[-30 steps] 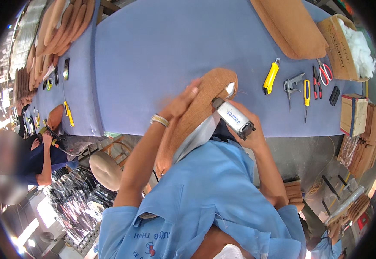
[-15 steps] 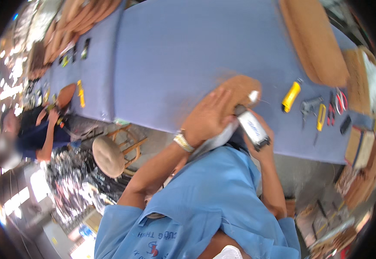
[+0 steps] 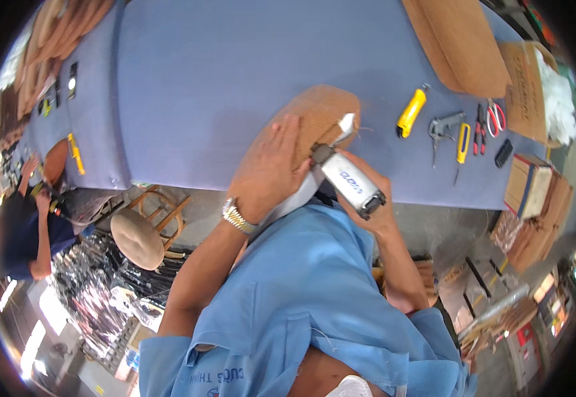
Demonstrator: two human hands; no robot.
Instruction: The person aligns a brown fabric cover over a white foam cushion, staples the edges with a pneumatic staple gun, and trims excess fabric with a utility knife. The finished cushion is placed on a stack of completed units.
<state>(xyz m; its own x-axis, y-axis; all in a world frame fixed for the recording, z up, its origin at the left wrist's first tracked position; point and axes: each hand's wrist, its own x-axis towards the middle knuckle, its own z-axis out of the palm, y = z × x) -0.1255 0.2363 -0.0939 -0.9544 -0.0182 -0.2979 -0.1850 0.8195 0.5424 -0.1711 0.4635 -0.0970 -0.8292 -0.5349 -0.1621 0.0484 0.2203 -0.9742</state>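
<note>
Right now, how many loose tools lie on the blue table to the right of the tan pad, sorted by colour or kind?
Yellow-handled tools: 2
Grey metal tool: 1
Pliers: 1
Red-handled scissors: 1
Small black item: 1
Total: 6

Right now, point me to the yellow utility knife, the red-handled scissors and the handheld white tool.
yellow utility knife [image 3: 411, 112], head view, middle of its body
red-handled scissors [image 3: 496, 119], head view, the handle loops
handheld white tool [image 3: 349, 180], head view, middle of its white casing

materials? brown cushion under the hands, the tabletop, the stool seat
Brown cushion: woven fabric, matte, grainy texture; white lining or padding shows at its edge. Tabletop: blue-purple cloth or padded sheet, matte, soft rounded edge. Stool seat: tan, matte, possibly upholstery; frame looks wooden.
</note>
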